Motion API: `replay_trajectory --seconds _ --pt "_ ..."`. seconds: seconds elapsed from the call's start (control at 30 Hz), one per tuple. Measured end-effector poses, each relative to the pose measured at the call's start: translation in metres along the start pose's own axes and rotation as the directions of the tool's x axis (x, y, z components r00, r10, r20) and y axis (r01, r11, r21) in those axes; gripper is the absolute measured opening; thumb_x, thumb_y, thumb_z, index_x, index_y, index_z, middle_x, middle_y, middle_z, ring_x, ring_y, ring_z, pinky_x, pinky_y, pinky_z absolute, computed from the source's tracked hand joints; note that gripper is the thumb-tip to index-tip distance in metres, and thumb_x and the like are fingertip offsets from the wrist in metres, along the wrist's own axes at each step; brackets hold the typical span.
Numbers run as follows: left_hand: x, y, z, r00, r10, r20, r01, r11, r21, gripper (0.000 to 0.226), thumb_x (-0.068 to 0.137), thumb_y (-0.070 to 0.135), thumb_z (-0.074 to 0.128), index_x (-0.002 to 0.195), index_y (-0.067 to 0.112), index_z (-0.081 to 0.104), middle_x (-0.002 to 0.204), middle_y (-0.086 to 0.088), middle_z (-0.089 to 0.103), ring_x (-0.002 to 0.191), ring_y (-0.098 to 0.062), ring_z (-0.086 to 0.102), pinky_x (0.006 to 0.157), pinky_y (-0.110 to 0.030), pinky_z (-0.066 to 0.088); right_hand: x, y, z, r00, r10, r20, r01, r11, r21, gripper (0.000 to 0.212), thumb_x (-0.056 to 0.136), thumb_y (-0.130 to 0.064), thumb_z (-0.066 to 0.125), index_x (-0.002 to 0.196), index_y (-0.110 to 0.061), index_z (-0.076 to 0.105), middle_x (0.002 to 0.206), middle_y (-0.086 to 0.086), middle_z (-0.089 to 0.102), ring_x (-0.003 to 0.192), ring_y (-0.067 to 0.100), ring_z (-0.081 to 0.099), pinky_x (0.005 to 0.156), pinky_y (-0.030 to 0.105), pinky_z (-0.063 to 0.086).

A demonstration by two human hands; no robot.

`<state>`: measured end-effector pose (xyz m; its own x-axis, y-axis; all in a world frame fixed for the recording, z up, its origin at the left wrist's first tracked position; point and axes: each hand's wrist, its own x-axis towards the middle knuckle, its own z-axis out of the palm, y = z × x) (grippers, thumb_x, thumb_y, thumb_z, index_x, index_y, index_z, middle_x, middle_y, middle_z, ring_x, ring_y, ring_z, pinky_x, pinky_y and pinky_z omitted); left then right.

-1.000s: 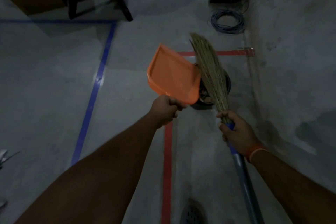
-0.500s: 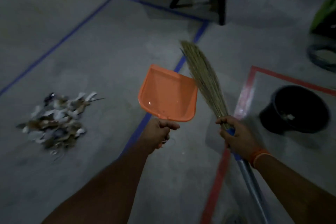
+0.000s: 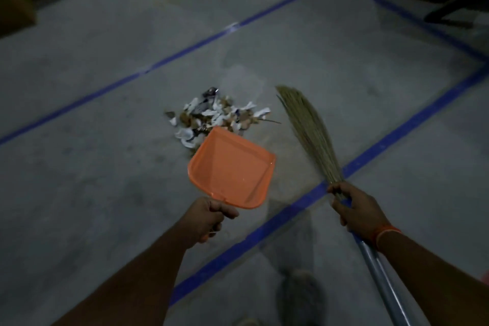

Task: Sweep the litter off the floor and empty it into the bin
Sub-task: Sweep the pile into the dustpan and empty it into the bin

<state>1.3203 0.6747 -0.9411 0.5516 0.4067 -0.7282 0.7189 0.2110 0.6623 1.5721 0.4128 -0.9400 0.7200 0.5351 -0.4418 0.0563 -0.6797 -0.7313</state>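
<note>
A pile of litter (image 3: 217,115), white scraps and brown bits, lies on the grey floor inside a blue-taped rectangle. My left hand (image 3: 207,217) grips the handle of an empty orange dustpan (image 3: 231,168), held in the air just in front of the pile and covering its near edge. My right hand (image 3: 356,210) is closed around a broom (image 3: 309,132) where the straw bristles meet the blue-and-grey handle; the bristles point up and away, to the right of the litter. The bin is out of view.
Blue tape lines (image 3: 291,209) cross the floor in front of me. My foot (image 3: 300,296) shows at the bottom. Brown boxes (image 3: 16,8) stand at the far left, and a box with dark furniture legs (image 3: 447,16) at the far right.
My view has swung left, away from the black bin and red tape. The litter pile has come from the left edge to the centre, right ahead of the dustpan. Both grips are unchanged.
</note>
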Motion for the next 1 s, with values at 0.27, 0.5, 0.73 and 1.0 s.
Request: replay_trajectory --seconds 0.27,0.5,0.73,1.0 --pt "0.071 -0.126 -0.075 0.995 -0.083 -0.062 0.073 0.986 -0.151 0.036 0.095 -0.014 0.040 0.098 -0.001 0.074 0.050 0.003 0.058 0.042 -0.009 0.044 0.038 -0.018 0.029 0.117 0.040 0.122 0.969 -0.084 0.231 0.145 0.955 -0.259 0.020 0.096 -0.016 0.059 0.106 -0.034 0.061 0.121 -0.005 0.059 0.047 0.016 0.060 0.044 0.022 0.048" --pt "0.166 -0.265 -0.152 0.989 -0.080 -0.120 0.058 0.983 -0.175 0.033 0.093 -0.016 0.043 0.091 -0.005 0.073 0.056 -0.009 0.046 0.044 -0.014 0.038 0.038 -0.017 0.026 0.223 0.111 0.205 0.938 -0.171 0.301 0.294 0.853 -0.431 0.019 0.095 -0.019 0.062 0.106 -0.034 0.062 0.104 0.003 0.067 0.051 0.009 0.064 0.050 0.019 0.050" --pt "0.242 -0.298 -0.184 0.989 -0.124 -0.075 0.107 0.974 -0.202 0.030 0.092 -0.019 0.038 0.090 -0.010 0.067 0.051 -0.005 0.037 0.035 -0.010 0.032 0.037 -0.012 0.026 0.269 0.149 0.236 0.888 -0.222 0.402 0.413 0.770 -0.486 0.019 0.095 -0.019 0.059 0.106 -0.034 0.060 0.087 0.002 0.066 0.050 0.012 0.064 0.056 0.028 0.056" --pt "0.276 -0.284 -0.187 0.996 -0.086 0.006 0.085 0.975 -0.204 0.040 0.092 -0.018 0.039 0.079 -0.002 0.072 0.062 -0.007 0.041 0.039 -0.012 0.034 0.040 -0.015 0.029 0.257 0.150 0.224 0.849 -0.243 0.470 0.485 0.713 -0.507 0.023 0.094 -0.020 0.060 0.107 -0.040 0.057 0.091 -0.008 0.063 0.056 0.007 0.065 0.059 0.023 0.055"
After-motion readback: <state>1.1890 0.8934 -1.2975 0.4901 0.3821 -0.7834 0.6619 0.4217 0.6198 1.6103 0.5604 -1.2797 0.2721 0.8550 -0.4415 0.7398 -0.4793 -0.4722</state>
